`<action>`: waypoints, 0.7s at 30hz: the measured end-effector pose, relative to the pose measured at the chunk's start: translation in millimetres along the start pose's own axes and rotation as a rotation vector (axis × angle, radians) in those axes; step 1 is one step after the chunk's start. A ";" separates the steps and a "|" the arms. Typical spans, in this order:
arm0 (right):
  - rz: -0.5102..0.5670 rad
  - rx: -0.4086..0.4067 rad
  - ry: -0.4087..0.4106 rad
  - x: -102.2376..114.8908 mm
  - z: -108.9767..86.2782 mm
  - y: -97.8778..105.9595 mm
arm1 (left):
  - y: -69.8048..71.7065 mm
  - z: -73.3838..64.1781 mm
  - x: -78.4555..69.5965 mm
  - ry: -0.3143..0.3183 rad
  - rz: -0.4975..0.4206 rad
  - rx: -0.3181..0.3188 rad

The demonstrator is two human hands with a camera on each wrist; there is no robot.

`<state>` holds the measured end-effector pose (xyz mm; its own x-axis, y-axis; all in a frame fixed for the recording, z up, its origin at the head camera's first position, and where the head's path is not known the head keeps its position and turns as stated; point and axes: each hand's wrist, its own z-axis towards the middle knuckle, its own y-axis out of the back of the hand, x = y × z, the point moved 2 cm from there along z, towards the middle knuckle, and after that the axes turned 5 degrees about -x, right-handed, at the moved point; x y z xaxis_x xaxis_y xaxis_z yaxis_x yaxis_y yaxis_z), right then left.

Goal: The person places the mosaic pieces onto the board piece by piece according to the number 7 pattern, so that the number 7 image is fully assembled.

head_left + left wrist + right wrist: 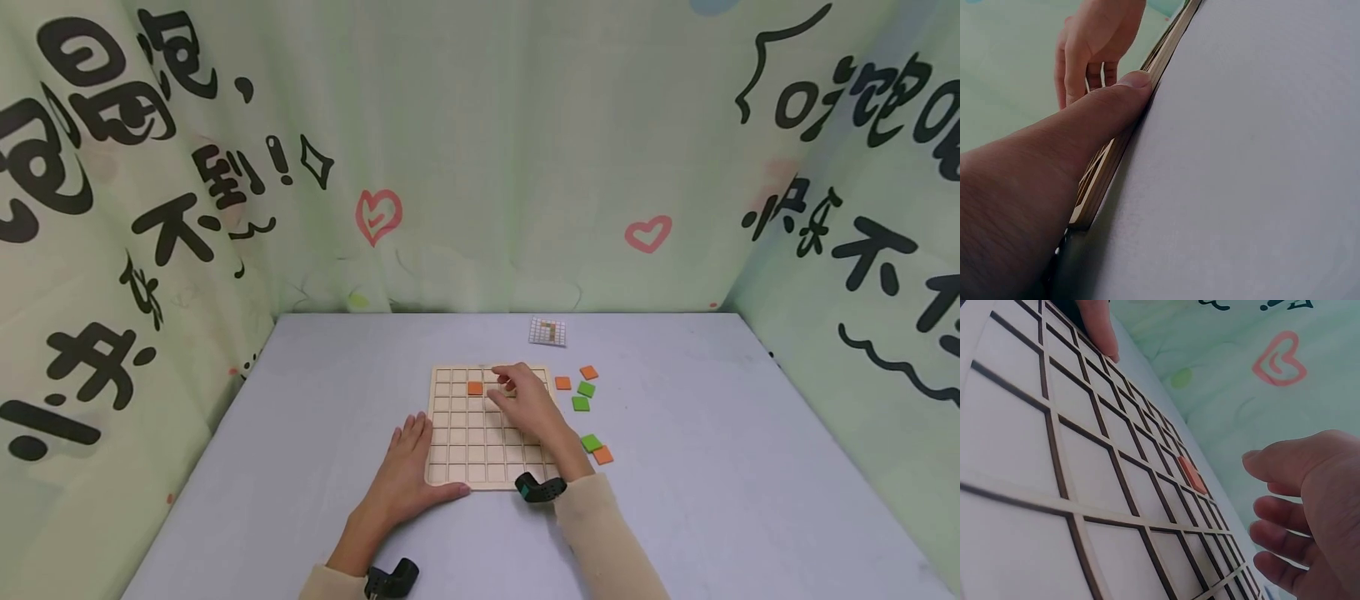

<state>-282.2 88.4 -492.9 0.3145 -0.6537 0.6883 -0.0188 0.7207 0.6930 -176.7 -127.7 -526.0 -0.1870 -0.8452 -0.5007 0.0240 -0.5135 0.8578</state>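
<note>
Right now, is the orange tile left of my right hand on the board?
On: the orange tile sits inside a grid square of the board.

Board (457, 450) on table (300, 417), tile (475, 388) on board, loose tiles (581, 404) to its right, card (547, 332) behind.

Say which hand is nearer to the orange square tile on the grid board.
Right. The right hand is over the grid board, just right of the orange square tile; the left hand is farther away, at the board's near-left corner.
</note>
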 end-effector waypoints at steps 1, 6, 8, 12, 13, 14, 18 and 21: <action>0.002 -0.004 -0.001 -0.1 -0.2 1.3 | 0.1 -0.2 -0.1 0.000 -0.002 -0.001; 0.002 -0.022 0.008 -3.0 -2.0 5.6 | 0.7 -1.3 0.0 0.004 -0.002 -0.005; 0.003 -0.022 0.010 -4.8 -2.7 6.7 | 0.6 -1.3 0.1 0.007 0.001 -0.005; -0.003 -0.027 -0.004 -7.8 -3.9 9.4 | 0.3 -1.3 0.1 0.007 0.000 -0.007; -0.002 -0.030 -0.007 -8.4 -4.1 10.4 | 0.2 -1.3 0.1 0.005 -0.001 -0.007; -0.003 -0.033 -0.009 -8.8 -4.2 11.6 | 0.3 -1.3 -0.1 0.002 -0.004 -0.008; 0.005 -0.046 0.003 -10.1 -5.3 17.3 | 0.5 -1.5 -0.1 -0.005 -0.012 -0.012; 0.015 -0.055 0.009 -11.6 -5.5 21.4 | 0.5 -1.3 0.0 -0.005 -0.010 -0.010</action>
<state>-281.0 112.6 -487.3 0.3227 -0.6409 0.6965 0.0284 0.7421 0.6697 -175.4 -128.2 -525.7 -0.1917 -0.8392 -0.5089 0.0319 -0.5236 0.8514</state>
